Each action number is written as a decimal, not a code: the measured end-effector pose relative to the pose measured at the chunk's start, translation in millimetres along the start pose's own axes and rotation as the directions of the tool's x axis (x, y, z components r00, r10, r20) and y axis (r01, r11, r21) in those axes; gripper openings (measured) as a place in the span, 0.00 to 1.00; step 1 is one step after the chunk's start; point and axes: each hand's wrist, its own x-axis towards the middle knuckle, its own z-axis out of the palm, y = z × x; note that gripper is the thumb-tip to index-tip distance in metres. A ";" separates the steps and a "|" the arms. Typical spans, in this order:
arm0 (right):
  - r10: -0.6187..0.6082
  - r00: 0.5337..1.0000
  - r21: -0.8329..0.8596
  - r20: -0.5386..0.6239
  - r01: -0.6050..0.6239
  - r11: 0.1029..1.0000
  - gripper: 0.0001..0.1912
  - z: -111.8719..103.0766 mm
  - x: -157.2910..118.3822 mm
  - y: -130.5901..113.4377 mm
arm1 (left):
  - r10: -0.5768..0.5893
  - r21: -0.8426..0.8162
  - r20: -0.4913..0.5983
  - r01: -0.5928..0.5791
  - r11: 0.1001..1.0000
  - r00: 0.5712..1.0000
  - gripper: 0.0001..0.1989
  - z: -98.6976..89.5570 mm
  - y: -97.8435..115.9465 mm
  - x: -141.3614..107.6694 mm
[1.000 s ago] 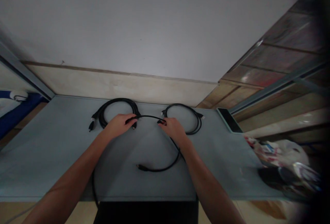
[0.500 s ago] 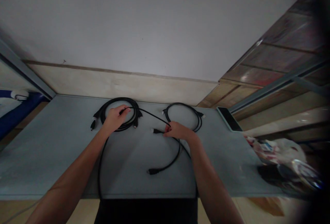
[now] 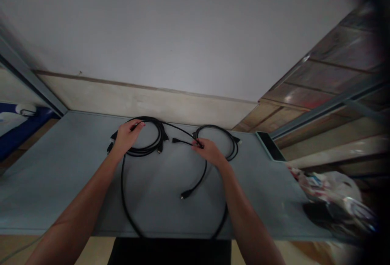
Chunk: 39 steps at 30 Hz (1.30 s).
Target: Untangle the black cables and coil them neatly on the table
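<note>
A black cable (image 3: 179,129) stretches between my two hands. My left hand (image 3: 126,137) pinches it above the left coil of black cable (image 3: 157,145), whose plugs stick out at both sides. My right hand (image 3: 210,152) is closed around the same cable in front of the right coil of black cable (image 3: 234,151). One plug (image 3: 176,140) points left out of my right fist. Another end with a black plug (image 3: 186,194) hangs down to the tabletop. The rest of the cable loops down past the table's front edge toward my lap.
A phone with a pale green edge (image 3: 270,146) lies at the table's right back. To the right are a white plastic bag (image 3: 341,185) and a blurred dark object (image 3: 319,214). A pale wall panel (image 3: 167,45) rises behind the grey table (image 3: 61,167).
My left hand has shifted left and slightly back, and my right hand a little back. The cable's plug ends moved with the right hand, and its front loop has drawn inward at the table edge.
</note>
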 end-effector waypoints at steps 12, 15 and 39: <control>0.048 0.998 0.639 -0.030 -0.018 0.769 0.22 -43.6 -13.0 8.1 | -0.286 -0.551 -0.356 0.048 0.833 0.890 0.17 -57.6 -10.9 21.2; 0.089 0.994 0.606 -0.058 -0.036 0.795 0.21 -53.8 -14.1 24.1 | -0.345 -0.598 -0.355 0.072 0.798 0.869 0.16 -65.1 -11.1 22.6; 0.048 0.914 0.616 0.403 -0.310 0.725 0.22 -79.4 -39.9 48.4 | 0.139 0.190 0.238 -0.187 0.964 0.961 0.17 -49.6 -4.2 7.2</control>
